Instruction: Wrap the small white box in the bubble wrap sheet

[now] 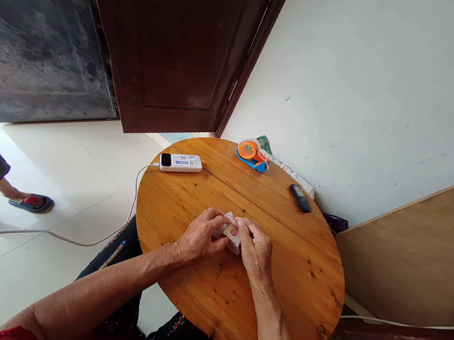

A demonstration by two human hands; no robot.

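Observation:
Between my hands, over the middle of the round wooden table point(302, 264), is a small flat packet point(233, 234) in clear plastic wrap with a reddish spot on its face. My left hand point(204, 231) grips it from the left, thumb along the near edge and fingers on the far side. At its right edge my right hand point(256, 248) pinches the plastic with thumb and bent fingers. The underside of the packet is hidden. What exactly is inside the wrap I cannot make out.
A white power bank point(187, 164) with a cable point(136, 182) lies at the table's far left. An orange and blue tape dispenser point(253, 154) stands at the back, and a blurred dark object point(300, 198) lies at right. Another person's slippered foot point(32, 202) shows at left.

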